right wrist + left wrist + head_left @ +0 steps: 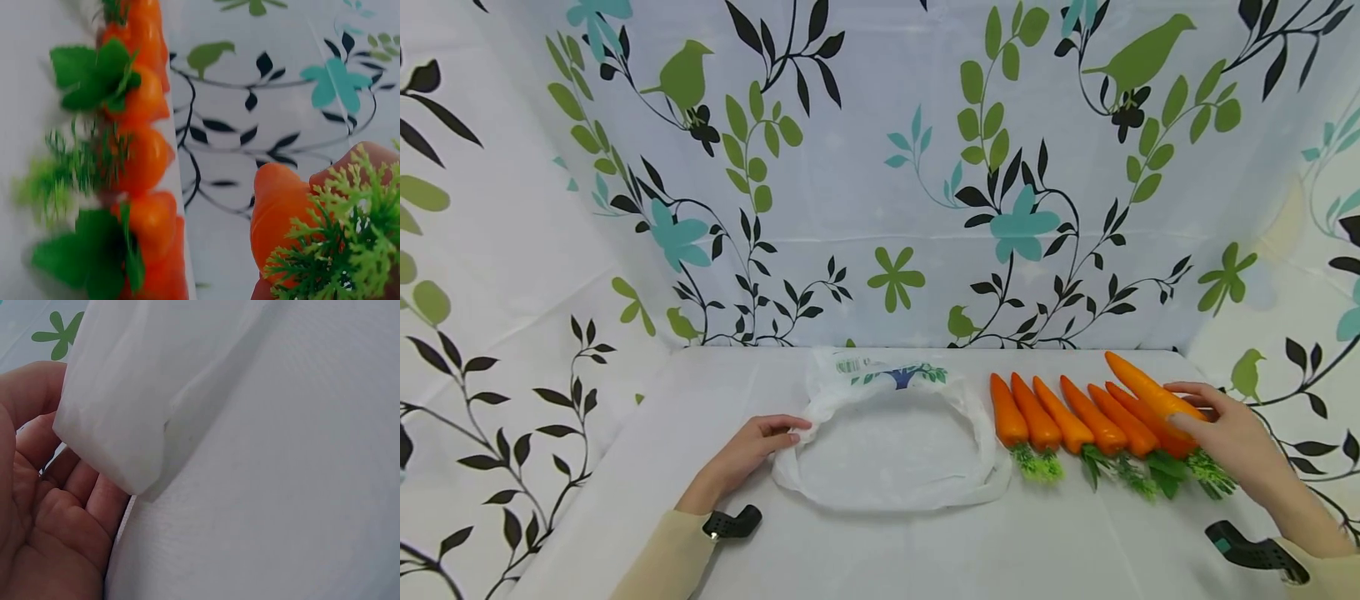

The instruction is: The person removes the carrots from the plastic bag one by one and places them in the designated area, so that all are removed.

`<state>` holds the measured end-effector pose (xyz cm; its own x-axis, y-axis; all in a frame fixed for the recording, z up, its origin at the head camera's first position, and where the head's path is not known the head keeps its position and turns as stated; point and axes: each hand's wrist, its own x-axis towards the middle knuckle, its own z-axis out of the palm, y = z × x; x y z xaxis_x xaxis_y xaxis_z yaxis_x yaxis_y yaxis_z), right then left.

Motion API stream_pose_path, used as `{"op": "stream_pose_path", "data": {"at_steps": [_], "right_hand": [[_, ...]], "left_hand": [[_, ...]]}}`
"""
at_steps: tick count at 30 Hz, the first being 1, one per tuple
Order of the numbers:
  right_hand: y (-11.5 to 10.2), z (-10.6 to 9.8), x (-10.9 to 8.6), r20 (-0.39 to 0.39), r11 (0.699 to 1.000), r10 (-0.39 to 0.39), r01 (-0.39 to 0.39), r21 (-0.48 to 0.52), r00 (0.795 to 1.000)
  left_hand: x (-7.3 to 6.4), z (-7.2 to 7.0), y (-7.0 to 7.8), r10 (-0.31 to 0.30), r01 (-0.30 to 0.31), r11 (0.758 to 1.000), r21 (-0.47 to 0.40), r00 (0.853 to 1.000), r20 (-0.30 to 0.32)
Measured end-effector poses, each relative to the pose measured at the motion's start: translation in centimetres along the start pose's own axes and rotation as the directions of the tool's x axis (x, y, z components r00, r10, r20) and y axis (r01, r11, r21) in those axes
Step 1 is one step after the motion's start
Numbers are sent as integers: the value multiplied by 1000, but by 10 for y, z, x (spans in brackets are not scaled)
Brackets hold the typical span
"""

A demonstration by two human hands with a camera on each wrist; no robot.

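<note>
A white plastic bag (pixel 880 493) lies on the white table with its mouth spread wide, a blue and green tree print at its back. At its left side my left hand (pixel 758 450) holds the rim; in the left wrist view, the fingers (pixel 75 481) curl behind the thin plastic (pixel 119 419). My right hand (pixel 1232 429) grips an orange carrot (pixel 1146 385), raised over the right end of a row of carrots. Its tip points up and left. In the right wrist view, frilly green leaves (pixel 344 244) cover much of that carrot and the fingers.
Several carrots (pixel 1045 417) with green tops lie side by side right of the bag, tips toward the back. A patterned cloth (pixel 865 167) hangs behind the table and along both sides. Black wrist bands (pixel 733 522) show on both forearms.
</note>
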<state>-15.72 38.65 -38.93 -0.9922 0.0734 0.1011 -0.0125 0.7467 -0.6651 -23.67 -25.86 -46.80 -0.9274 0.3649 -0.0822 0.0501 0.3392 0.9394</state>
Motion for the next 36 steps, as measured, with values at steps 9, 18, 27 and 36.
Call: {"op": "stream_pose_path", "data": {"at_steps": [9, 18, 27, 36], "right_hand": [[47, -21, 4, -79, 993, 94, -100, -67, 992], [75, -26, 7, -94, 979, 174, -182, -88, 980], [104, -21, 12, -37, 974, 220, -222, -52, 975], [120, -8, 15, 30, 970, 241, -241, -13, 970]], "left_hand": [[1, 0, 1, 2, -2, 1000, 15, 1000, -9], [2, 1, 2, 3, -3, 1000, 10, 1000, -8], [3, 0, -1, 11, -11, 1000, 7, 1000, -3], [2, 0, -1, 2, -2, 1000, -17, 1000, -18]]}}
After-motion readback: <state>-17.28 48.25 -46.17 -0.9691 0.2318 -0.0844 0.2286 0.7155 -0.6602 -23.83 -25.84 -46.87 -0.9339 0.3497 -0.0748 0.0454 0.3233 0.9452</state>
